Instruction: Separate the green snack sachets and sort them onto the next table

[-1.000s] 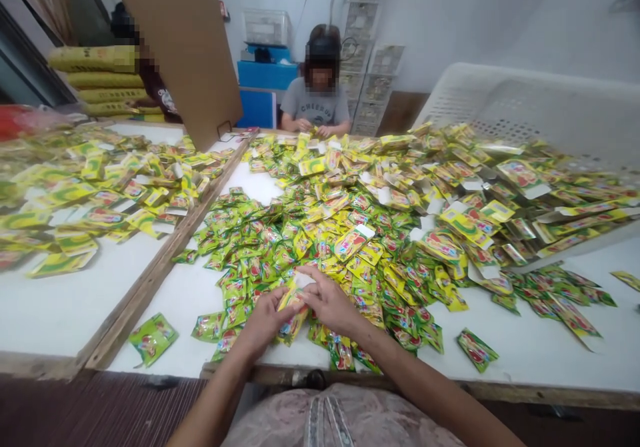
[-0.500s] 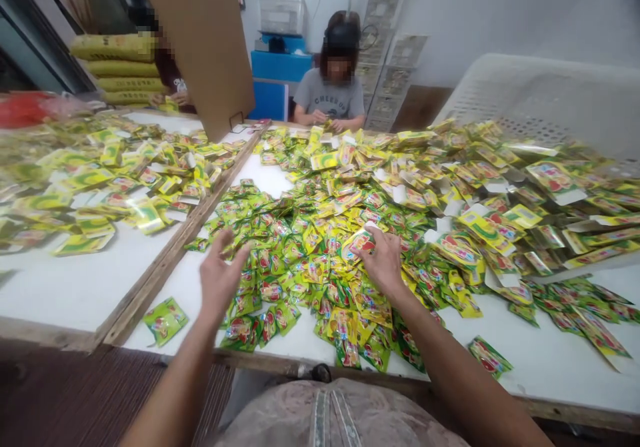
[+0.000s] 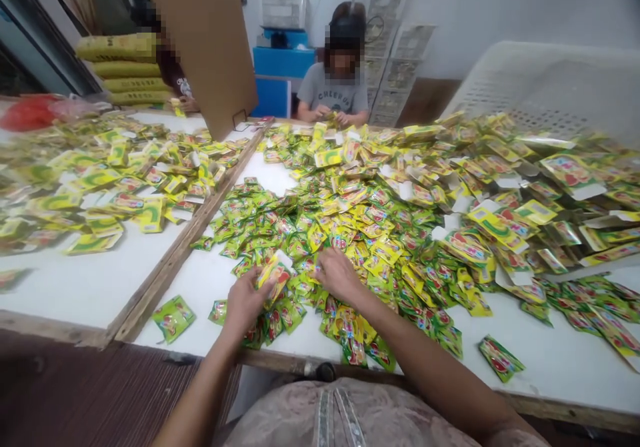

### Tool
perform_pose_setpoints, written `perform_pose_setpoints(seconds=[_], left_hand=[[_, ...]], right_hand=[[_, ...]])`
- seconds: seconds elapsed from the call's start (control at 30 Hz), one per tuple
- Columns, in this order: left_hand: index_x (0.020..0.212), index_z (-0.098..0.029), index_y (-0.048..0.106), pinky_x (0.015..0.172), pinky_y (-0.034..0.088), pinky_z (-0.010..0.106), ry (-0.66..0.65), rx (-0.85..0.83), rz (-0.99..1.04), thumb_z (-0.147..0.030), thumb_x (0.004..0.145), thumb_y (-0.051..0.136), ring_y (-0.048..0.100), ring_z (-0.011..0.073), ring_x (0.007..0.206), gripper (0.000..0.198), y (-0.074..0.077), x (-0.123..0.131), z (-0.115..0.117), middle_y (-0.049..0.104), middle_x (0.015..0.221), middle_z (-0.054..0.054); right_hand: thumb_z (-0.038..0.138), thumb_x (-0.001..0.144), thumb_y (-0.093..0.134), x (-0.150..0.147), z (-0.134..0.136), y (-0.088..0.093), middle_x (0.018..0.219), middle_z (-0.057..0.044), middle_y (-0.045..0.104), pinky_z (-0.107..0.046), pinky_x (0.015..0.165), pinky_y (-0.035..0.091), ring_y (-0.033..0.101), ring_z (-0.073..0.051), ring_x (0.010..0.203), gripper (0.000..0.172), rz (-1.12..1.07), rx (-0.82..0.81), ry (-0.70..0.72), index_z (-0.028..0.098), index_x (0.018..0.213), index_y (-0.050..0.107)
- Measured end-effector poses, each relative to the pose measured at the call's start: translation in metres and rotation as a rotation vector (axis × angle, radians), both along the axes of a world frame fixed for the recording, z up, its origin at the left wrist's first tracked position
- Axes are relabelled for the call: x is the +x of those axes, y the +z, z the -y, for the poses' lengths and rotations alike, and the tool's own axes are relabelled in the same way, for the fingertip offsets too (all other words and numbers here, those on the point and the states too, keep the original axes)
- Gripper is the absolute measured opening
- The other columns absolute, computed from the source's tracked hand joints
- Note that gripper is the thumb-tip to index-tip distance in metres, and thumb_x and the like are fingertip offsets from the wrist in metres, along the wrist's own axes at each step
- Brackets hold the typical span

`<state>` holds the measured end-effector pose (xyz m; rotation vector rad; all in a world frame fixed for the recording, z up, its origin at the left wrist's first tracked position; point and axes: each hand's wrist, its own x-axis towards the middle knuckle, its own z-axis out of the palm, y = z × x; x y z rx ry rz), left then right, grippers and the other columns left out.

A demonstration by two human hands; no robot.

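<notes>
My left hand (image 3: 246, 306) grips a small yellow carton (image 3: 274, 276) with a white flap standing up at its top end. To its right, my right hand (image 3: 336, 272) is over the heap of sachets with its fingers bent together. Whether a sachet is between those fingers I cannot make out. Green sachets (image 3: 250, 210) and yellow sachets (image 3: 383, 247) spread in a thick pile around both hands. One green sachet (image 3: 173, 318) lies apart on the white table, left of my left forearm.
Flat yellow cartons (image 3: 473, 250) are heaped at the right before a white perforated basket (image 3: 530, 87). A wooden strip (image 3: 193, 234) divides the table; more cartons (image 3: 100, 177) lie left of it. A co-worker (image 3: 334, 94) sits opposite. A cardboard panel (image 3: 205, 47) stands upright at the back.
The carton has passed from my right hand to my left, which was open and has closed on it. My right hand has moved left and down to the sachets.
</notes>
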<state>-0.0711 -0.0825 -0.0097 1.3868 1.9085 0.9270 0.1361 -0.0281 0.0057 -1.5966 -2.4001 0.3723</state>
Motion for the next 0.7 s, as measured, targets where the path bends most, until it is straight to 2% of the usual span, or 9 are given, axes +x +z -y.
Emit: perform_pose_setpoints(seconds=[0.07,0.13,0.23,0.33,0.4,0.43,0.5,0.6,0.7], left_hand=[[0.105,-0.022,0.060,0.069,0.046,0.033,-0.029,-0.054,-0.115,-0.044,0.072,0.057,0.063,0.0257,0.080,0.039,0.000,0.002,0.005,0.070,0.087,0.006],[0.117,-0.022,0.053,0.071,0.046,0.035,-0.052,-0.052,-0.210,-0.042,0.076,0.054,0.062,0.0272,0.083,0.046,0.001,0.010,0.007,0.068,0.093,0.008],[0.125,-0.019,0.045,0.078,0.045,0.039,-0.065,0.073,-0.349,-0.035,0.077,0.054,0.057,0.0280,0.095,0.052,0.004,0.021,0.006,0.060,0.106,0.012],[0.123,-0.014,0.047,0.086,0.041,0.044,-0.001,0.215,-0.496,-0.033,0.076,0.057,0.049,0.0319,0.107,0.051,0.010,0.027,0.007,0.051,0.116,0.018],[0.118,-0.012,0.053,0.089,0.038,0.048,0.064,0.321,-0.533,-0.033,0.078,0.056,0.044,0.0346,0.111,0.045,0.016,0.030,0.009,0.048,0.120,0.021],[0.113,-0.013,0.056,0.090,0.037,0.048,0.069,0.378,-0.501,-0.033,0.079,0.054,0.045,0.0339,0.111,0.040,0.019,0.032,0.010,0.050,0.119,0.021],[0.104,-0.015,0.060,0.087,0.040,0.042,-0.005,0.428,-0.320,-0.034,0.081,0.052,0.052,0.0284,0.101,0.031,0.024,0.039,0.012,0.059,0.108,0.016],[0.093,-0.019,0.064,0.071,0.045,0.032,-0.179,0.283,0.091,-0.038,0.080,0.054,0.059,0.0195,0.074,0.025,0.027,0.052,0.009,0.066,0.082,0.007],[0.074,-0.017,0.065,0.058,0.043,0.027,-0.217,0.129,0.469,-0.040,0.075,0.058,0.054,0.0152,0.058,0.024,0.026,0.064,0.003,0.063,0.063,0.002]], right_hand=[[0.023,0.078,0.062,0.002,0.002,-0.003,0.082,-0.007,0.062,-0.030,0.078,0.039,0.054,-0.020,0.082,0.008,0.093,-0.051,0.035,0.016,0.076,0.059],[0.019,0.079,0.060,0.002,0.006,-0.001,0.084,-0.008,0.062,-0.031,0.074,0.039,0.054,-0.021,0.082,0.006,0.120,-0.060,0.022,0.015,0.084,0.059],[0.016,0.076,0.060,0.001,0.012,0.003,0.094,-0.013,0.060,-0.035,0.073,0.039,0.051,-0.027,0.092,0.018,0.205,-0.038,0.008,0.014,0.094,0.058],[0.018,0.076,0.060,0.004,0.014,0.002,0.098,-0.015,0.058,-0.037,0.075,0.039,0.047,-0.030,0.098,0.011,0.265,-0.009,0.040,0.015,0.087,0.060],[0.018,0.076,0.059,0.008,0.014,0.000,0.095,-0.014,0.058,-0.036,0.075,0.039,0.048,-0.028,0.094,0.007,0.198,0.004,0.042,0.014,0.082,0.061],[0.019,0.076,0.060,0.010,0.014,0.000,0.091,-0.013,0.059,-0.035,0.073,0.040,0.050,-0.026,0.089,0.006,0.114,0.003,0.025,0.014,0.080,0.061],[0.027,0.078,0.059,0.013,0.016,0.002,0.078,-0.007,0.059,-0.030,0.065,0.040,0.052,-0.021,0.075,0.012,-0.154,-0.047,-0.032,0.015,0.075,0.061],[0.044,0.082,0.052,0.014,0.022,0.008,0.059,0.000,0.053,-0.025,0.053,0.037,0.048,-0.014,0.056,0.032,-0.610,-0.245,-0.099,0.017,0.068,0.060],[0.047,0.081,0.052,0.012,0.033,0.014,0.057,0.002,0.052,-0.024,0.050,0.038,0.046,-0.012,0.051,0.034,-0.861,-0.346,-0.127,0.017,0.068,0.061]])
